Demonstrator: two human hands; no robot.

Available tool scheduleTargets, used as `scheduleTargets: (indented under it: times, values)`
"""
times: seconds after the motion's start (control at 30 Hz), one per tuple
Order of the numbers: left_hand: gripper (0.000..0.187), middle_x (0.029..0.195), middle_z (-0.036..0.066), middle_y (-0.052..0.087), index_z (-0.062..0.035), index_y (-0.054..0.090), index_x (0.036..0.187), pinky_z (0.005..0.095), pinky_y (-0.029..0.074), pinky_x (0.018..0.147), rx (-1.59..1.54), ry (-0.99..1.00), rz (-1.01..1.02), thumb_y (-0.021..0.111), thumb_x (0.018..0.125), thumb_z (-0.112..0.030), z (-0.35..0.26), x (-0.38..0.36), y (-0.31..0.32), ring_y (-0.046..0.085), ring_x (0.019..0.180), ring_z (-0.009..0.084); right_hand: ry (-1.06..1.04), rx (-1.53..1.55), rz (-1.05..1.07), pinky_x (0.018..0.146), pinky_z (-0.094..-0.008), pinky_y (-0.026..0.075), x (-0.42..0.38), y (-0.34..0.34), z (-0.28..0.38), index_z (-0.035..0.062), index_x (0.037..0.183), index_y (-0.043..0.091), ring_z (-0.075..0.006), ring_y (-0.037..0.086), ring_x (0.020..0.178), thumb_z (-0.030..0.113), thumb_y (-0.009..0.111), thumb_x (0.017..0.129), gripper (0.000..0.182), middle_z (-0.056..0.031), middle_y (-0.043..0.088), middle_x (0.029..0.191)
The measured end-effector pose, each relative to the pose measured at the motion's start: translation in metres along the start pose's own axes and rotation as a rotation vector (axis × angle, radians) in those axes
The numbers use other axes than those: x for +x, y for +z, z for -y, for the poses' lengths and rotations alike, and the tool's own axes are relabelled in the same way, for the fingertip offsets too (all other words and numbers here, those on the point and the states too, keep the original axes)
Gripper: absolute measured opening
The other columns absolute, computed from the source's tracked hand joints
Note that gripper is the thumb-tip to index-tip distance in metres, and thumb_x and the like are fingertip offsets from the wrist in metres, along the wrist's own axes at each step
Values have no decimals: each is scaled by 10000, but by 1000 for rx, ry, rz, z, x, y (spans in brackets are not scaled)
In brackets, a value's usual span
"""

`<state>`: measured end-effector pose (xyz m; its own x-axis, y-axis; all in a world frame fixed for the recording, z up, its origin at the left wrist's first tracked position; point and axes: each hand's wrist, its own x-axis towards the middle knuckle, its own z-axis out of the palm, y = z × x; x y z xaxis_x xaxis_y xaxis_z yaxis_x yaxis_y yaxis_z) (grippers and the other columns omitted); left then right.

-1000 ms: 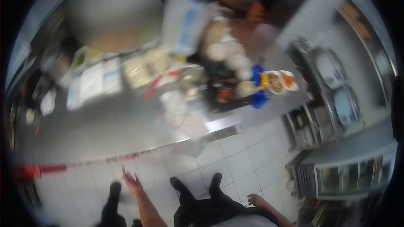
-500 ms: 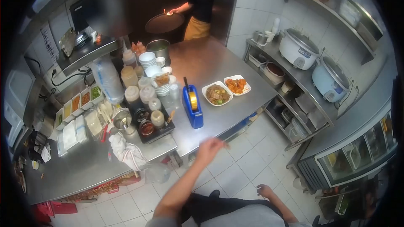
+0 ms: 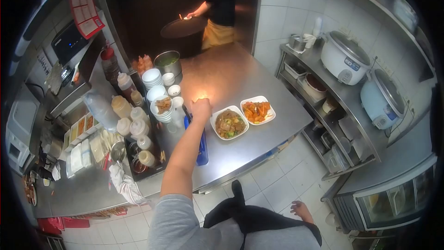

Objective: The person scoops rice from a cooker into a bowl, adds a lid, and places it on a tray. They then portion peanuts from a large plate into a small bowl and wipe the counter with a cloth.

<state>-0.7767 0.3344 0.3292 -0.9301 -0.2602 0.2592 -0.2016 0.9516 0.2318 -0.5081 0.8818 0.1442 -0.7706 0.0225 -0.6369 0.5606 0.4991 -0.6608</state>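
The left hand (image 3: pixel 201 110) hung bunched over the counter (image 3: pixel 217 81), fingers hidden: whether it gripped anything, I couldn't tell! Blue tape dispenser (image 3: pixel 202 153) at its six o'clock, half behind the forearm; bowl of brown food (image 3: pixel 214 118) at four, alarmingly near: one careless wrist swing could have spilled it. The right hand (image 3: pixel 301 209) dangled loose, fingers spread.

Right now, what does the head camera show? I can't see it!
The person's left hand reaches over a metal counter beside two white dishes of food, the forearm partly hiding a blue tape dispenser. The right hand hangs low.
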Motion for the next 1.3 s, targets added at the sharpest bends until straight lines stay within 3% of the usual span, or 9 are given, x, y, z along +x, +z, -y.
scheduleTargets:
  times: [0.33, 0.4, 0.57, 0.73, 1.07, 1.17, 1.2, 1.23, 1.3]
  values:
    - [341, 959, 147, 633, -27, 624, 883, 465, 325, 913, 14, -253, 241, 604, 791, -355, 3, 6, -2, 600, 914, 285, -196, -68, -50, 539, -285, 487, 122, -89, 149, 0, 1094, 531, -182, 634, 674, 93, 525, 805, 303, -100, 622, 825]
    - [315, 913, 197, 622, 1, 593, 861, 462, 384, 850, -206, -98, -153, 574, 827, -312, 1, -14, -3, 589, 877, 353, -310, 26, -29, 575, -272, 492, 118, -87, 209, -12, 1084, 534, -165, 614, 679, 109, 517, 838, 275, -93, 613, 810]
    - [298, 773, 264, 593, 26, 508, 1093, 412, 477, 722, -526, -298, 491, 392, 916, -184, -35, -107, 4, 598, 825, 368, -296, 351, 210, 636, -288, 527, 159, -44, 325, -25, 1161, 481, -189, 622, 719, 148, 429, 923, 299, -123, 618, 846]
    - [431, 1011, 176, 596, -17, 169, 1351, 346, 528, 714, -1584, -894, 324, 276, 952, -138, -74, -129, 49, 651, 787, 241, -255, 446, 403, 643, -311, 544, 204, 7, 378, 5, 1309, 300, -222, 639, 736, 120, 341, 946, 383, -164, 598, 962]
    - [382, 1086, 220, 546, -7, 244, 1312, 252, 559, 578, -1557, -883, 126, 273, 937, -74, -63, -20, 78, 661, 771, 264, -313, 277, 418, 541, -320, 553, 314, 7, 449, 51, 1336, 234, -231, 636, 637, 81, 304, 923, 420, -193, 598, 931]
    - [464, 1110, 261, 533, 44, 189, 1331, 332, 550, 666, -1456, -809, 162, 338, 937, -149, -36, 17, 106, 639, 844, 339, -349, 208, 403, 519, -308, 540, 348, 12, 477, 83, 1365, 193, -213, 633, 613, 151, 320, 945, 444, -178, 609, 892]
    - [539, 1135, 291, 508, 72, 149, 1336, 373, 508, 760, -1017, -723, 169, 371, 929, -203, -23, 28, 125, 595, 927, 378, -387, 169, 413, 505, -295, 529, 358, 10, 483, 102, 1381, 160, -205, 628, 598, 200, 336, 950, 475, -160, 609, 868]
    - [624, 1160, 320, 482, 101, 110, 1340, 415, 466, 855, -583, -622, 170, 403, 920, -256, -23, 45, 101, 550, 1011, 417, -429, 131, 419, 492, -281, 518, 362, 10, 492, 121, 1396, 127, -197, 623, 583, 249, 352, 955, 512, -142, 610, 844]
    - [759, 1243, 365, 373, 156, 59, 1322, 419, 309, 1010, -706, -726, 412, 451, 892, -332, -17, 83, 16, 409, 1166, 434, -445, 64, 392, 489, -270, 508, 361, 4, 498, 131, 1404, 98, -188, 618, 576, 276, 366, 952, 545, -123, 604, 812]
